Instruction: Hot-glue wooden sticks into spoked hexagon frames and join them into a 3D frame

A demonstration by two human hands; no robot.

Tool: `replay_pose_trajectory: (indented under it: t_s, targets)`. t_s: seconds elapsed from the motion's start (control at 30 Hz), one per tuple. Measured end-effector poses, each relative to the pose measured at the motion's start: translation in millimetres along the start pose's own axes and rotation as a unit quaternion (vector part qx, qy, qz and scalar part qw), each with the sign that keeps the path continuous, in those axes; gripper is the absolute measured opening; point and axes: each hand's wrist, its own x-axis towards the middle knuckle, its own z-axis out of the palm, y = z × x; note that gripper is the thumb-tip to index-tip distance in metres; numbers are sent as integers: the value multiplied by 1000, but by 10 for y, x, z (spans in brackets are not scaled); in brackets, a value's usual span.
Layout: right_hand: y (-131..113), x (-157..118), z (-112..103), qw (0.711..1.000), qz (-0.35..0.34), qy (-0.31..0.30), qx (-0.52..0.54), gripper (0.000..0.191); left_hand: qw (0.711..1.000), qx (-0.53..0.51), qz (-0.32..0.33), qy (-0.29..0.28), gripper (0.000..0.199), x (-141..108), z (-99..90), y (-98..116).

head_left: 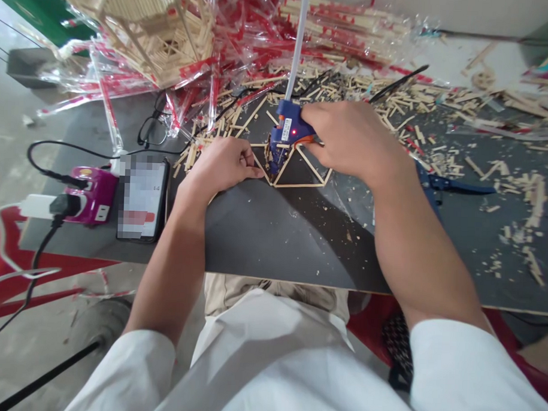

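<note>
My right hand (348, 139) is wrapped round a blue hot glue gun (286, 131) with an orange trigger, a red light and a clear glue stick rising from its back. The nozzle points down at a joint of a small frame of thin wooden sticks (299, 185), made of triangles, lying on the dark table. To the left of the nozzle, my left hand (228, 162) pinches a thin stick of the frame between thumb and fingers.
A phone (142, 198) and a purple power adapter (91, 194) with cables lie left. Glasses (154, 128) sit behind them. Stick offcuts (406, 105), plastic wrappers (244, 42) and a larger stick structure (149, 30) fill the back. Blue-handled cutters (441, 184) lie right.
</note>
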Motion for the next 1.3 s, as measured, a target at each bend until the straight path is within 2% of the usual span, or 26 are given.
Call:
replay_pose_trajectory:
  t_s: [0.17, 0.3, 0.67, 0.87, 1.3]
  targets:
    - [-14, 8, -7, 999, 2, -11, -35, 16, 1000, 3, 1, -1, 30, 8, 6, -13]
    - [-33, 10, -32, 1000, 22, -8, 3, 22, 1000, 4, 2, 0, 30, 20, 18, -17]
    - [-40, -15, -77, 999, 4, 7, 40, 31, 1000, -4, 1, 3, 29, 19, 21, -19]
    - [-100, -28, -131, 997, 37, -3, 65, 37, 1000, 2, -3, -1, 29, 2, 3, 8]
    - [-6, -58, -106, 999, 13, 6, 43, 26, 1000, -10, -8, -5, 31, 5, 13, -28]
